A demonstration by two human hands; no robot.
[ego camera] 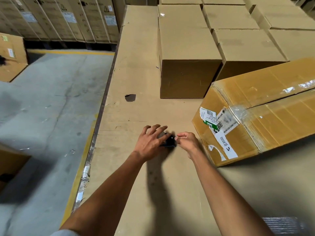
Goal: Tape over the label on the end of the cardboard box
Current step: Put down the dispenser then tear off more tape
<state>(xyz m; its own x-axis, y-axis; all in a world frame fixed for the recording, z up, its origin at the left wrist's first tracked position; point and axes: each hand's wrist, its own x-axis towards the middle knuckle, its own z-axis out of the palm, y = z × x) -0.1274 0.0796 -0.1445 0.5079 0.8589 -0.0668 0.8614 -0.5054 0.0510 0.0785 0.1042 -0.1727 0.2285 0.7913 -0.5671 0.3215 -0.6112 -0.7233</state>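
Grey concrete floor [51,103] fills the left of the frame, scuffed, with a yellow painted line [71,52] across the upper left and another yellow line [81,159] along the edge of the flat brown cardboard work surface [136,65]. Tall strapped cardboard cartons with white labels [68,16] stand in a row at upper left. Plain brown cardboard boxes [187,48] are stacked at upper right. Light is dim and even.

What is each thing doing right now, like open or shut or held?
Big box: closed, taped, lying tilted.
Label: torn, partly peeling, only partly under tape.
Tape roll: held, blurred.
Left hand: gripping the roll.
Right hand: pinched beside the roll.
Plain boxes: closed.
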